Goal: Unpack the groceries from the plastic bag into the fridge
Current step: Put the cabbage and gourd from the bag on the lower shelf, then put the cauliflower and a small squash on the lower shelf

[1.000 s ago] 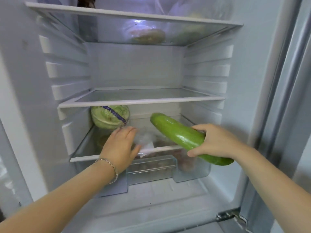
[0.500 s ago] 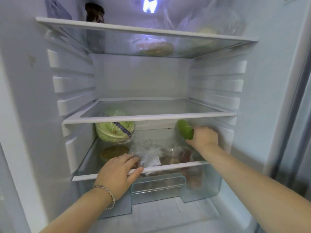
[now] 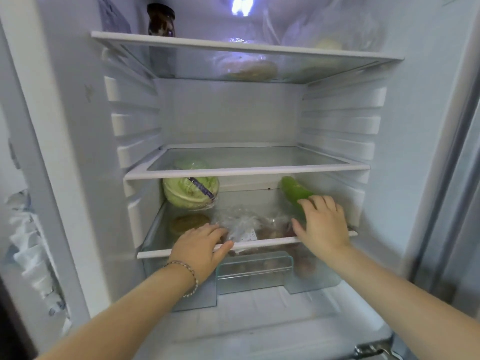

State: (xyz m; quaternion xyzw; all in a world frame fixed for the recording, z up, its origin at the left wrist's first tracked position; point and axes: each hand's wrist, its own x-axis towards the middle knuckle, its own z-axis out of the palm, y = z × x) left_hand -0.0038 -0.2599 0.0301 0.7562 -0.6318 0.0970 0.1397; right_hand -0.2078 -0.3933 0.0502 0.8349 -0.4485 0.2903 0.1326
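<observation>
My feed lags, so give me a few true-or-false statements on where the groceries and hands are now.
1. The green squash is under the middle shelf, at the right. True.
2. The right hand grips the squash with curled fingers. False: its fingers are straight and spread, fingertips at the squash.
3. The wrapped cabbage sits on the middle shelf. False: it sits below it, on the lower shelf, at the left.
4. The left hand rests at the lower shelf's front edge. True.

dark jar (image 3: 161, 20): upright, top shelf (image 3: 311, 51), back left | round tan food (image 3: 250, 70): same shelf, centre
</observation>
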